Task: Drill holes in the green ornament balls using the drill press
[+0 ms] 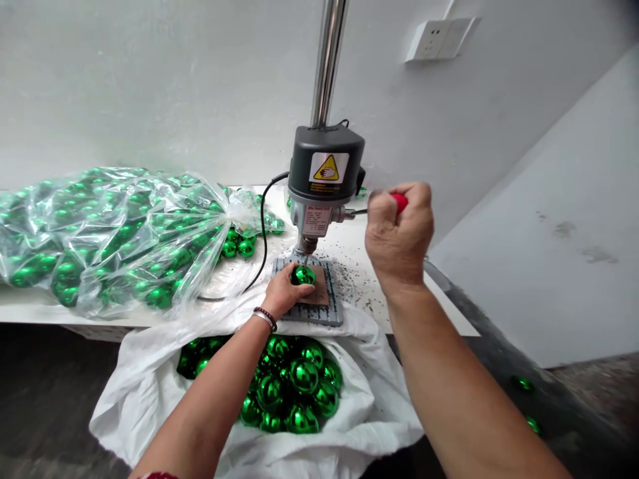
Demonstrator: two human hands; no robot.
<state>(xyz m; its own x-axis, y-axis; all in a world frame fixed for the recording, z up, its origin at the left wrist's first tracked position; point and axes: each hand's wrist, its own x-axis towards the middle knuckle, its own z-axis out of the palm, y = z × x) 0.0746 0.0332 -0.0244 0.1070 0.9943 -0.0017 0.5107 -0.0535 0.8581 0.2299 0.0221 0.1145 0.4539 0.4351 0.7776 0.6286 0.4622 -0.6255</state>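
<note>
A small bench drill press [327, 166] stands on the white table, its chuck pointing down over a grey slotted base [319, 318]. Under the drill bit, my left hand [285, 293] grips a shiny green ball [303, 275] against a brown board [322, 293] on that base. My right hand [401, 229] is closed round the red knob [400, 202] of the press's feed lever, to the right of the drill head. The bit's tip meets the top of the ball or stands just above it; I cannot tell which.
A clear plastic bag [114, 233] full of green balls lies on the table [449, 309] at left. In front, a white sack [369, 392] holds several more. A black cable [263, 233] loops left of the press. Dark shavings litter the tabletop. Two balls [523, 384] lie on the floor at right.
</note>
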